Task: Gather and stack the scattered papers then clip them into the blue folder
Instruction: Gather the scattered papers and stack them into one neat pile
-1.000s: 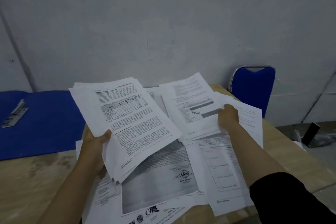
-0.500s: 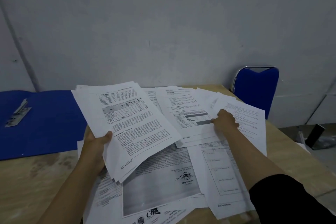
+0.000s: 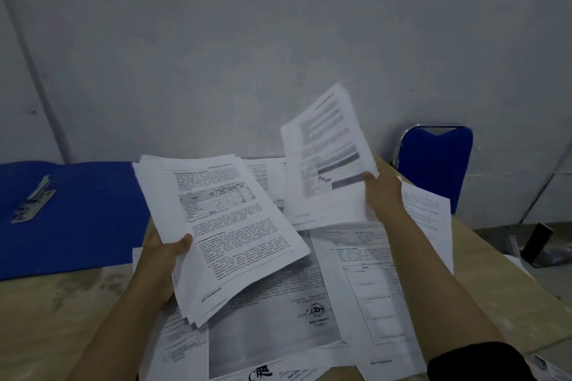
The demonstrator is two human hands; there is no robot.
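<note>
Right hand (image 3: 382, 192) now lifting gripped sheets (image 3: 325, 158) off table, left hand (image 3: 161, 260) still gripping paper stack (image 3: 223, 232)

signed sheet (image 3: 272, 315) near table's front edge: name under signature reads approx "Eddy Susanto", line below too blurred, partly cut logo letters at its bottom, other pages' body txt too small/blurred to read
</note>
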